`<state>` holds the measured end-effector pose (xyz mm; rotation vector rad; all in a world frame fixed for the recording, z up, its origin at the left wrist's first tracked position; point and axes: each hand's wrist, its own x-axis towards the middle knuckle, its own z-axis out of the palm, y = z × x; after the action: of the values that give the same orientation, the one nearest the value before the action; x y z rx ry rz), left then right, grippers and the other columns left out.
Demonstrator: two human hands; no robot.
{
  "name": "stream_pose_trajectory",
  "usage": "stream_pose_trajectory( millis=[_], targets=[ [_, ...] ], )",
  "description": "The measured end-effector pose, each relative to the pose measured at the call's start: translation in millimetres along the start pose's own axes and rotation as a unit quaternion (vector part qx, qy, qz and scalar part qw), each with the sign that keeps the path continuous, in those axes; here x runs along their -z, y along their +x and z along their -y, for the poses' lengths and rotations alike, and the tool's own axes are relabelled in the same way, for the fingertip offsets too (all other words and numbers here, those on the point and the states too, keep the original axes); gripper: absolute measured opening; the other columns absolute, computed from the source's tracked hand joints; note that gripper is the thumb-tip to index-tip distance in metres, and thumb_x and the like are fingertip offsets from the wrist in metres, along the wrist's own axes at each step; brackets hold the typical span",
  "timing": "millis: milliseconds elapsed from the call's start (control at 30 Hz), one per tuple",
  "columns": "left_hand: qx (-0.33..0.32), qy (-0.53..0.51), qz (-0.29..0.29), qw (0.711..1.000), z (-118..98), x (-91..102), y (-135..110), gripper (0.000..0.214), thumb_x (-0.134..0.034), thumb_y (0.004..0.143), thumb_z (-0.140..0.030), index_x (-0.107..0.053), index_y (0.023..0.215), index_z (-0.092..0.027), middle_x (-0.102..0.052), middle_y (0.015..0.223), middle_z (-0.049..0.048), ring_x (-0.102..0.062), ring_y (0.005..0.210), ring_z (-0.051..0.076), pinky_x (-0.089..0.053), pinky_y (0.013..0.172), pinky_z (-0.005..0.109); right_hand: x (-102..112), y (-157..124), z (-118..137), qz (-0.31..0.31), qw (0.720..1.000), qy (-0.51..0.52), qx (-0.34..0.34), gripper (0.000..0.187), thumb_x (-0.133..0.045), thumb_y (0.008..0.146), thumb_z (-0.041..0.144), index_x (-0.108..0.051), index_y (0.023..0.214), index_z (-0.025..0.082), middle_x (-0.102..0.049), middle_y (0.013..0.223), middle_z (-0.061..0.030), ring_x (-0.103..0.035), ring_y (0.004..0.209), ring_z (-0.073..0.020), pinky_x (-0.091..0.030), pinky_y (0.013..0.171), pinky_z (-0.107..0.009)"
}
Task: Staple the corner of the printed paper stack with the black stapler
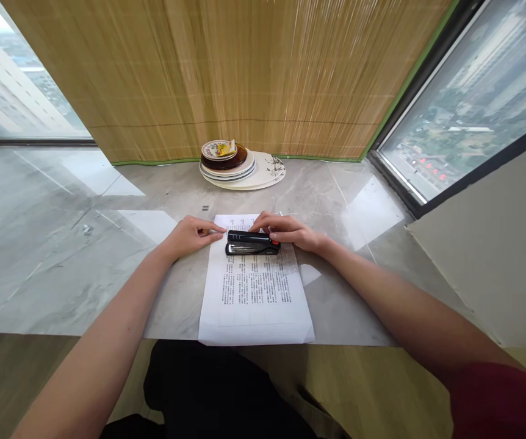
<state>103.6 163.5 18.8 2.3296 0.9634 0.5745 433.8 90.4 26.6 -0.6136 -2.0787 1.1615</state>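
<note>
The right hand grips the black stapler atop the printed page on the bench, left hand part-open by its nose, seemingly positioning it; the next move calls for a steady page.

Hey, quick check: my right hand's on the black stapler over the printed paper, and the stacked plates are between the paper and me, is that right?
Not quite: the head view shows the stacked plates beyond the printed paper, near the bamboo blind. Your right hand is indeed on the black stapler over the paper.
</note>
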Motion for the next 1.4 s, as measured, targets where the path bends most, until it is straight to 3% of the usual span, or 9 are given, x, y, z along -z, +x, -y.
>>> stream_pose_trajectory(
  millis=[133, 300, 467, 633, 767, 967, 1400],
  targets=[
    [0.017, -0.041, -0.019, 0.999, 0, 0.1, 1, 0.029, -0.079, 0.085, -0.045, -0.088, 0.094, -0.018, -0.037, 0.051, -0.0054, -0.027, 0.054, 0.010, -0.022, 0.053, 0.026, 5, -2, -3, 0.005, 1.000, -0.001, -0.002, 0.047, -0.053, 0.091, 0.025, -0.066, 0.136, 0.024, -0.061, 0.130, -0.0091, -0.055, 0.101, -0.0232, -0.047, 0.093, -0.041],
    [0.032, -0.050, -0.016, 0.998, -4, 1.9, 1, 0.030, -0.078, 0.085, -0.044, -0.088, 0.094, -0.018, -0.035, 0.051, -0.0059, -0.026, 0.054, 0.010, -0.020, 0.053, 0.026, 4, -1, -3, 0.032, 0.999, -0.016, 0.009, 0.052, -0.047, 0.091, 0.023, -0.063, 0.139, 0.022, -0.062, 0.132, -0.0103, -0.056, 0.109, -0.0254, -0.046, 0.096, -0.041],
    [0.064, -0.061, -0.030, 0.996, -5, 4.6, 1, 0.031, -0.078, 0.084, -0.045, -0.087, 0.093, -0.017, -0.036, 0.053, -0.0057, -0.026, 0.054, 0.009, -0.019, 0.053, 0.027, 3, 1, -1, 0.036, 0.999, -0.018, 0.016, 0.051, -0.046, 0.091, 0.027, -0.063, 0.139, 0.021, -0.063, 0.130, -0.0105, -0.057, 0.104, -0.0243, -0.046, 0.092, -0.039],
    [0.072, -0.059, -0.031, 0.995, -5, 5.6, 2, 0.032, -0.078, 0.083, -0.046, -0.087, 0.092, -0.017, -0.038, 0.052, -0.0054, -0.028, 0.053, 0.009, -0.020, 0.053, 0.027, 2, 1, 1, 0.050, 0.998, -0.037, -0.002, 0.062, -0.053, 0.081, 0.022, -0.059, 0.143, 0.024, -0.063, 0.133, -0.0091, -0.057, 0.099, -0.0229, -0.048, 0.090, -0.039],
    [0.066, -0.063, -0.029, 0.995, -3, 5.1, 3, 0.033, -0.078, 0.083, -0.047, -0.087, 0.091, -0.016, -0.036, 0.050, -0.0061, -0.026, 0.053, 0.009, -0.020, 0.053, 0.026, 2, 1, -1, 0.040, 0.999, -0.029, -0.009, 0.053, -0.047, 0.088, 0.025, -0.063, 0.139, 0.023, -0.063, 0.128, -0.0090, -0.058, 0.098, -0.0235, -0.047, 0.095, -0.042],
    [0.071, -0.065, -0.029, 0.995, -3, 4.1, 3, 0.032, -0.078, 0.081, -0.045, -0.087, 0.092, -0.016, -0.035, 0.050, -0.0067, -0.026, 0.052, 0.009, -0.020, 0.053, 0.027, 0, 2, -1, 0.062, 0.998, -0.004, -0.015, 0.050, -0.052, 0.095, 0.031, -0.059, 0.145, 0.023, -0.062, 0.140, -0.0102, -0.056, 0.128, -0.0293, -0.040, 0.113, -0.046],
    [0.077, -0.061, -0.024, 0.995, -2, 4.6, 3, 0.036, -0.077, 0.081, -0.048, -0.087, 0.093, -0.015, -0.036, 0.052, -0.0063, -0.026, 0.054, 0.009, -0.020, 0.054, 0.026, 6, 3, 9, 0.088, 0.995, 0.016, -0.046, 0.054, -0.056, 0.094, 0.026, -0.058, 0.148, 0.020, -0.065, 0.140, -0.0114, -0.059, 0.120, -0.0276, -0.045, 0.108, -0.045]
  ],
)
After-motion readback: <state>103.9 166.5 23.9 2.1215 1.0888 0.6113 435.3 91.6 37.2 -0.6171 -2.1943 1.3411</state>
